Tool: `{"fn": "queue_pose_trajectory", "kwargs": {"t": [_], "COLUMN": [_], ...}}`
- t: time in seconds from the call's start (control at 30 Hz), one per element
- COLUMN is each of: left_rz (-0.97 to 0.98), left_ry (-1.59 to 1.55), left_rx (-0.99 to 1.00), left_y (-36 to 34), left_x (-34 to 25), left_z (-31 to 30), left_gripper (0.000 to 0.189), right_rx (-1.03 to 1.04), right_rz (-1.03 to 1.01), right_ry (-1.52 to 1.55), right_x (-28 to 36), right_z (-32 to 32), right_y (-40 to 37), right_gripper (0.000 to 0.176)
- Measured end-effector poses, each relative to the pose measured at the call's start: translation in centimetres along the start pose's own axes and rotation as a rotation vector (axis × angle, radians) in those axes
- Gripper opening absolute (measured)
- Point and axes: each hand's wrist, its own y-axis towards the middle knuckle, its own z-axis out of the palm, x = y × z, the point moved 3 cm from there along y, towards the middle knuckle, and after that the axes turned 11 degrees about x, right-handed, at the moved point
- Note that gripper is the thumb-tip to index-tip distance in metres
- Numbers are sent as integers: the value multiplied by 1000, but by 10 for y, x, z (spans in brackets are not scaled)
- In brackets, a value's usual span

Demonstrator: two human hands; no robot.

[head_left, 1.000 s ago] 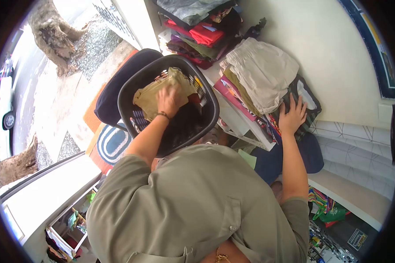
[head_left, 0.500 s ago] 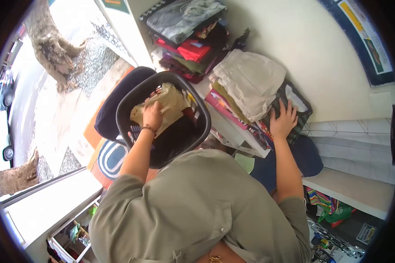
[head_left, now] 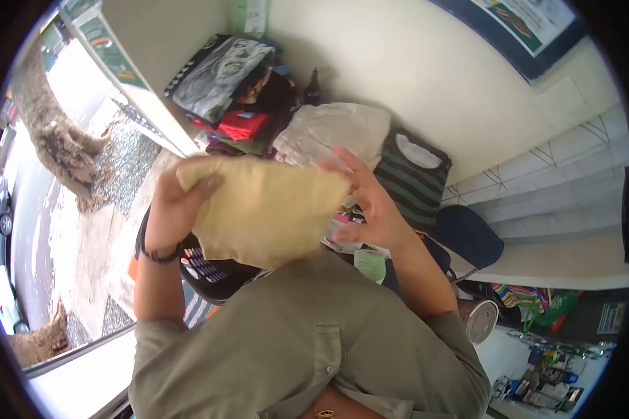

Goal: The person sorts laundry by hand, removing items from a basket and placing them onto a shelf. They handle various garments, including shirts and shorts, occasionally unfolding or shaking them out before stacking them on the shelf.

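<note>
A pale yellow folded cloth garment (head_left: 265, 209) is held up before my chest. My left hand (head_left: 177, 206) grips its left corner, the thumb lying on top. At the cloth's right edge is my right hand (head_left: 372, 202), its fingers spread and slightly blurred. Beneath the garment, a black plastic basket (head_left: 220, 279) shows only in part. Behind my right hand lie a stack topped with off-white folded fabric (head_left: 335, 133) and a dark striped garment (head_left: 414, 178).
A taller pile of folded clothes (head_left: 223, 77) stands against the wall at the back left. To the right is a dark blue rounded chair back (head_left: 468, 237). A window on the left looks onto a tree trunk (head_left: 56, 133) and the street.
My left hand has lifted the yellow garment out of the basket and up in front of me. My right hand has left the striped garment and come to the yellow cloth's edge.
</note>
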Motion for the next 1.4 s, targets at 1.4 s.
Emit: {"fn": "queue_pose_trajectory", "kwargs": {"t": [1.4], "left_rz": [30], "left_ry": [1053], "left_rx": [167], "left_y": [190], "left_x": [174], "left_z": [222], "left_gripper": [70], "right_rx": [-606], "right_rz": [952], "right_ry": [-1625], "right_x": [-105], "right_z": [-185], "right_y": [-58], "right_gripper": [68]}}
